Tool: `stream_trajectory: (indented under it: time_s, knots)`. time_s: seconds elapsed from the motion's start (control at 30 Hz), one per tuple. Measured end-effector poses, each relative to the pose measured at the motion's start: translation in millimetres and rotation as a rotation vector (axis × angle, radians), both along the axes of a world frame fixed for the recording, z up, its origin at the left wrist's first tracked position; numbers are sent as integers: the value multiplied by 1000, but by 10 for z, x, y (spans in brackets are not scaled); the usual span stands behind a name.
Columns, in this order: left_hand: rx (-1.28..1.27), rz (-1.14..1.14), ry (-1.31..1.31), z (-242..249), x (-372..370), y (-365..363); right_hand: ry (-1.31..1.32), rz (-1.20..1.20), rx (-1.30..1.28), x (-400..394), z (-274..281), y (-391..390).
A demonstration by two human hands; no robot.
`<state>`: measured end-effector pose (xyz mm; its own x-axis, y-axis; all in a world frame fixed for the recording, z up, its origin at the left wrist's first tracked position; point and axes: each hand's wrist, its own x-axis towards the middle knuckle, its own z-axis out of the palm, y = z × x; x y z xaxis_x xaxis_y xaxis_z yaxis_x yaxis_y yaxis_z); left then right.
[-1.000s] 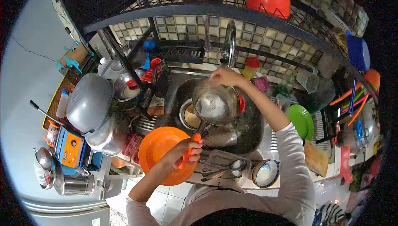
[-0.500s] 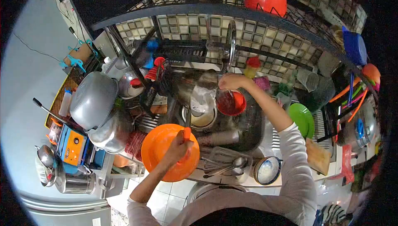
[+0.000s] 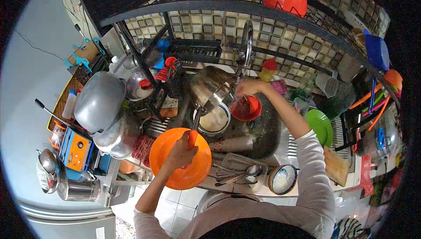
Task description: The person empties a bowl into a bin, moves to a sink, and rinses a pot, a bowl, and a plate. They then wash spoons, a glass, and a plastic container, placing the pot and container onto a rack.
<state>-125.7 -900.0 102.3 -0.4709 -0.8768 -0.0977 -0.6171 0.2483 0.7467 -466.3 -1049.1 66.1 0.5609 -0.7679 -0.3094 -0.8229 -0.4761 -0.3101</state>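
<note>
My left hand (image 3: 183, 151) is closed around the orange-and-black handle of a metal saucepan (image 3: 209, 83), which is tilted over the sink. Below that hand lies an orange plate (image 3: 164, 162) at the sink's near-left edge. My right hand (image 3: 251, 87) is beside the saucepan's right rim, just below the tap (image 3: 247, 46). Its fingers look curled, and whatever they hold is hidden. Directly under it in the sink stands a red bowl (image 3: 250, 111). A round pot with pale, cloudy liquid (image 3: 214, 120) sits beneath the saucepan.
Spoons and other cutlery (image 3: 239, 175) lie at the sink's front edge near a patterned bowl (image 3: 283, 179). A green plate (image 3: 319, 127) and wooden board (image 3: 337, 166) are on the right. Large pots (image 3: 100, 103) crowd the left. A black rack (image 3: 245, 7) spans overhead, bearing a red bowl.
The saucepan has turned in my left hand; its shiny metal shows where a whitish wet surface was, and more of the pot below is uncovered. My right hand stays near the tap.
</note>
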Motion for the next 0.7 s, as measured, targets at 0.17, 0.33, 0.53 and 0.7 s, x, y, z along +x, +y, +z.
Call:
stream_trajectory:
  time_s: [0.17, 0.33, 0.53, 0.7]
  knots:
    - [858, -35, 574, 102, 45, -182, -333, -160, 297, 194, 498, 177]
    - [1299, -59, 877, 47, -62, -220, 4, -89, -225, 322, 547, 70]
    - [1585, -96, 1007, 50, -105, -261, -362, -170, 78, 383, 495, 17]
    - [1735, -113, 1116, 1, -109, -296, -191, -113, -35, 343, 298, -28]
